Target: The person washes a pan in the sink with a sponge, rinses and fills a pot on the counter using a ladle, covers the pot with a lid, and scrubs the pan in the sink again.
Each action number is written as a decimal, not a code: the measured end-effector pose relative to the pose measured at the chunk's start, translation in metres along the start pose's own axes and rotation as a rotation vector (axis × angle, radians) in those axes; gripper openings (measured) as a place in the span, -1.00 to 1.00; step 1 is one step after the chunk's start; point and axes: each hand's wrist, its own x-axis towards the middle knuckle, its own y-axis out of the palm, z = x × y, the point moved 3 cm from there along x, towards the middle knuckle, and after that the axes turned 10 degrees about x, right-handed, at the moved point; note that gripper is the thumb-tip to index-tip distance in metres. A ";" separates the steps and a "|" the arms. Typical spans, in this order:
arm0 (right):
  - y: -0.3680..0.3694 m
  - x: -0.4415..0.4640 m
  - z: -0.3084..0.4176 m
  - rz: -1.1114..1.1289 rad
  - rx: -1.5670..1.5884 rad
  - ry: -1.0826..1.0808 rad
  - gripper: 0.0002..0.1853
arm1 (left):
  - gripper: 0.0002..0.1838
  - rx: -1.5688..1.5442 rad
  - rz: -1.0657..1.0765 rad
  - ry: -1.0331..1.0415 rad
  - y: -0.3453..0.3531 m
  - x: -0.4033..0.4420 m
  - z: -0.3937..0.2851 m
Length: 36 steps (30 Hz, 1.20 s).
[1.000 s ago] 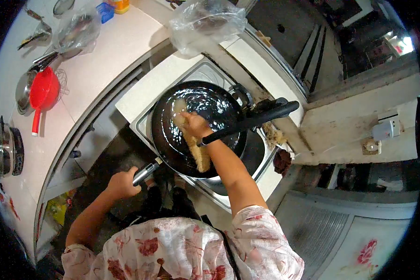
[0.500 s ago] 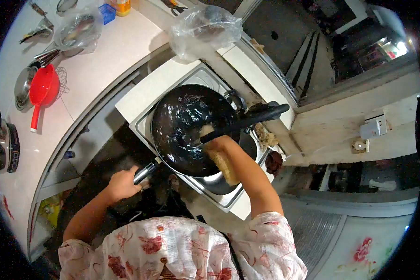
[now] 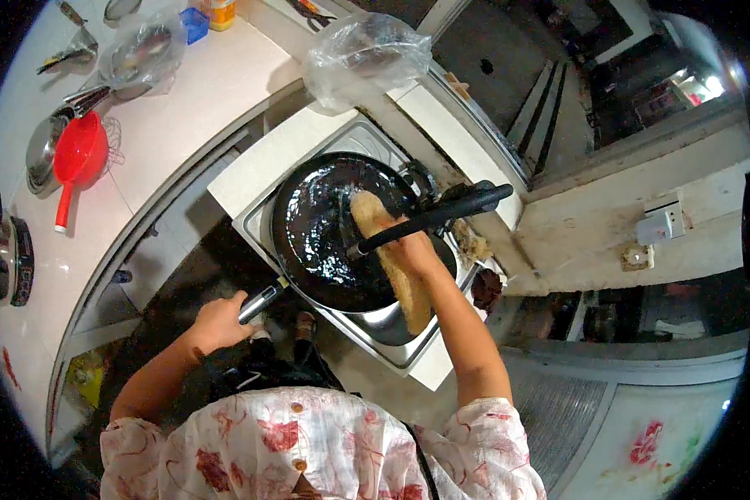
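Observation:
A dark wok (image 3: 308, 267) with glinting water in it rests over the metal stove top. My left hand (image 3: 218, 322) is closed around the wok's handle (image 3: 262, 302) at the near left side. In my right hand (image 3: 412, 248) is a long, tan, fibrous loofah (image 3: 369, 212), its upper end over the wok and its lower end hanging past the near rim. A black bar like a tap spout (image 3: 442, 218) crosses above my right hand, partly hiding the fingers.
Behind the stove lies a clear plastic bag (image 3: 367, 58). On the left counter are a red ladle (image 3: 81, 150), a wire whisk (image 3: 114, 142), metal pans and a blue basket (image 3: 193, 27). A dark cloth (image 3: 487, 288) and a tan fibrous clump (image 3: 472, 243) sit right of the stove.
The loofah and my right hand have lifted up out of the wok's water, so more of the loofah shows. My left hand stays on the handle.

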 end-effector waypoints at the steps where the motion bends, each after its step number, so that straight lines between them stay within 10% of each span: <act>1: -0.001 0.014 -0.004 -0.140 0.053 0.023 -0.68 | -0.43 -0.006 0.014 0.011 -0.001 -0.001 -0.002; 2: -0.003 0.024 -0.002 -0.276 0.103 0.054 -0.69 | -0.43 -0.007 0.026 0.012 0.000 -0.001 -0.003; 4: 0.001 0.043 0.015 -0.248 -0.749 -0.103 -0.67 | -0.49 -0.003 -0.027 0.010 0.002 -0.003 -0.005; 6: 0.007 0.058 -0.019 -0.314 -0.800 0.005 -0.72 | -0.53 0.005 -0.016 -0.001 0.000 -0.004 -0.008; 9: 0.014 0.059 -0.072 -0.511 -0.873 -0.483 -0.70 | -0.53 -0.002 -0.028 -0.030 0.001 -0.004 -0.006; 11: 0.014 0.018 -0.072 -0.301 -0.905 -0.337 -0.63 | -0.53 -0.021 -0.019 -0.004 -0.001 -0.003 -0.004; 13: 0.007 -0.008 -0.018 0.512 -0.807 0.380 -0.65 | -0.53 -0.033 -0.015 0.000 -0.001 -0.003 -0.004; 21: 0.098 -0.019 -0.007 1.030 0.269 0.242 -0.55 | -0.54 -0.056 0.005 0.010 -0.002 -0.002 0.000; 28: 0.151 0.078 -0.017 0.604 0.468 -0.354 -0.55 | -0.51 -0.023 0.055 -0.014 -0.001 0.002 0.000; 36: 0.102 0.113 0.005 0.032 -0.079 -0.342 -0.51 | -0.43 -0.034 0.026 -0.010 0.013 0.007 0.011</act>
